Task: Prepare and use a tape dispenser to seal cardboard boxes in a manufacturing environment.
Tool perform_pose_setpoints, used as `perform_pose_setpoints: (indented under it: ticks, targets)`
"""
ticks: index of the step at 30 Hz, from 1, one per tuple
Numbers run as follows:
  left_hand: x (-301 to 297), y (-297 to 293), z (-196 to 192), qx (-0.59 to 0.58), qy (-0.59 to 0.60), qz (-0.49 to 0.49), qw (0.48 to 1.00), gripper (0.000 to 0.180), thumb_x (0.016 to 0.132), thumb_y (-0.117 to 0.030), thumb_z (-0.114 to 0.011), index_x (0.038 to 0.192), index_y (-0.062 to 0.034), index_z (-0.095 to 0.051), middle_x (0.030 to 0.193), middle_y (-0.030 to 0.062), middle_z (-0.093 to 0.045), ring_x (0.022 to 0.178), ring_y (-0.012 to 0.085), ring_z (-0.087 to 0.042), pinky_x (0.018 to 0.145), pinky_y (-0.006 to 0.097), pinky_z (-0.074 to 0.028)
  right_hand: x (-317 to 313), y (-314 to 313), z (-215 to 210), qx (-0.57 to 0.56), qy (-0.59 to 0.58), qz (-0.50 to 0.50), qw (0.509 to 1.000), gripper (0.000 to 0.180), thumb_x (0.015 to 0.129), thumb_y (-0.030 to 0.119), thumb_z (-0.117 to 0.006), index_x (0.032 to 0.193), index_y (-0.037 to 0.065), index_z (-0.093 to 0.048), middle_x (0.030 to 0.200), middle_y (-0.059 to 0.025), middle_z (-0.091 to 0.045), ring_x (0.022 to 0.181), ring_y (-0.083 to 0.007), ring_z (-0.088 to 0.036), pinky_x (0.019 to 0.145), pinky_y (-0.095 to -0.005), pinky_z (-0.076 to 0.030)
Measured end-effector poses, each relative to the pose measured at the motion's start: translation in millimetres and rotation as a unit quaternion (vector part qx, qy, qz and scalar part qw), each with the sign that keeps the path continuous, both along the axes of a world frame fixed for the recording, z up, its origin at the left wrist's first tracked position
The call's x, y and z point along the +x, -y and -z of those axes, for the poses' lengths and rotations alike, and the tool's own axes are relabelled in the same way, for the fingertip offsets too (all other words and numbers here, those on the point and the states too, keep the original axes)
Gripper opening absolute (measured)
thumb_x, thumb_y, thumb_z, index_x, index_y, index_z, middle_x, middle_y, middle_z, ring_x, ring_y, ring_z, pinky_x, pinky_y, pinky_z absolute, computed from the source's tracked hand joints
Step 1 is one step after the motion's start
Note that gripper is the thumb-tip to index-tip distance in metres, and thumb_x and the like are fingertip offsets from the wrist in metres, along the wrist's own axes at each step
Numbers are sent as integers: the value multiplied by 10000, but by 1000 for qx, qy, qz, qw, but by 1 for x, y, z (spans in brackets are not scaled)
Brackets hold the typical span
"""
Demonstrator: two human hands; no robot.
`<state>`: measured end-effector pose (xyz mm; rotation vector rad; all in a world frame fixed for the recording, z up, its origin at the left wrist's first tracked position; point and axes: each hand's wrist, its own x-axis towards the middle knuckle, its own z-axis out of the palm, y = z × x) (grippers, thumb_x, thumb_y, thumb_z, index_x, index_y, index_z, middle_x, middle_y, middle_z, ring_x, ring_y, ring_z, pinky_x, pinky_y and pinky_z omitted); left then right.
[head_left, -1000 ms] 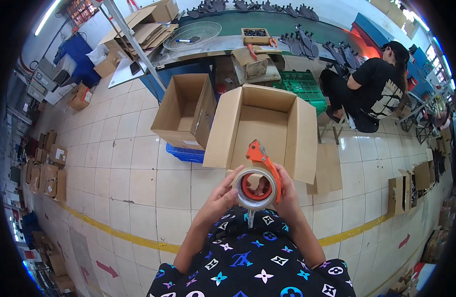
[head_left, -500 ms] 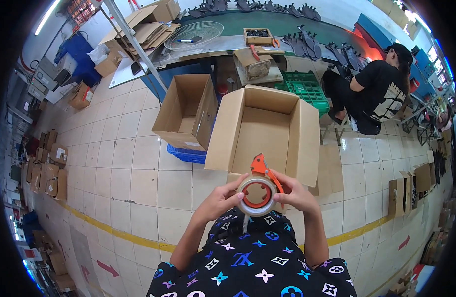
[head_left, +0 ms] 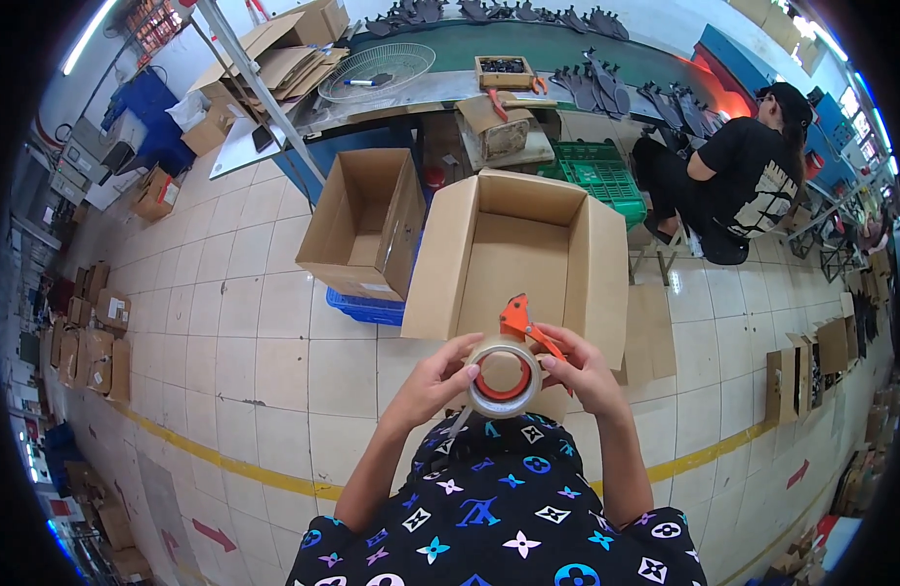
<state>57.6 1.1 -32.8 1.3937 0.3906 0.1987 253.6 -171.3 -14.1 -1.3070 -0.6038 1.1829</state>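
Note:
In front of my body I hold a roll of clear packing tape point(head_left: 507, 408) with an orange tape dispenser point(head_left: 515, 314) fitted to it. My left hand point(head_left: 432, 386) is closed on the left rim of the roll, thumb on the near face. On the other side, my right hand point(head_left: 589, 376) grips the roll and the dispenser's orange arm, its fingers partly hidden behind. A short strip of tape point(head_left: 460, 422) hangs below the roll on the left. Just beyond my hands stands a cardboard box point(head_left: 518, 256), its top open and flaps folded outward, nothing visible inside.
A taller open carton point(head_left: 362, 220) sits on a blue crate point(head_left: 365, 307) to the left. Behind are a green crate point(head_left: 596, 176) and a workbench point(head_left: 401, 101) with dark sole-shaped parts. A seated person point(head_left: 753, 171) in black is at the right. Flat cardboard point(head_left: 649, 332) lies on the floor.
The tape roll and dispenser have turned slightly in my hands, and the roll's hanging strip has swung left. My right hand has shifted a little upward along the dispenser.

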Motion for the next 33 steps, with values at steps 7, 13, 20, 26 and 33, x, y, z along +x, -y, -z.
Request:
perform_pose_setpoints:
  ticks: [7, 13, 20, 26, 33]
  targets:
    - [1, 8, -5, 66, -76, -63, 993, 505, 933, -180, -622, 1376, 11, -472, 1225, 187, -629, 1058, 193, -641, 877, 319, -534, -18, -6, 6, -15, 29, 48, 998, 557, 934, 224, -657, 1408, 17, -451, 1206, -150, -615, 1030, -203, -639, 798, -325, -582]
    - [-3, 21, -31, 134, -34, -128, 982, 571, 781, 18, -608, 1344, 1, -512, 1206, 196, -639, 1106, 227, -638, 888, 340, -540, -21, -7, 13, -10, 10, 53, 998, 553, 938, 220, -655, 1408, 18, -443, 1198, -152, -617, 1029, -204, -641, 796, -335, -586]
    - [-12, 19, -67, 252, 19, -47, 966, 683, 667, 124, -683, 1318, -25, -539, 1265, 136, -591, 1217, 319, -566, 1050, 450, -459, -17, -10, 27, -47, 42, 126, 990, 634, 924, 332, -687, 1400, -5, -437, 1189, -142, -616, 955, -184, -666, 697, -276, -572]
    - [-14, 25, -72, 672, 80, 129, 725, 405, 794, -32, -652, 1193, -103, -642, 1314, 75, -577, 1338, 243, -461, 1138, 463, -343, -22, -1, 30, -9, 23, 121, 992, 587, 956, 302, -641, 1408, 1, -418, 1195, -168, -615, 993, -263, -675, 732, -344, -608]
    - [-43, 52, -14, 637, 260, 35, 725, 384, 778, -154, -713, 1119, -331, -715, 1250, -37, -557, 1135, 154, -489, 1016, 394, -414, -32, 10, 29, 9, -45, 137, 989, 583, 957, 273, -641, 1413, -10, -413, 1206, -152, -609, 972, -226, -678, 726, -320, -607]
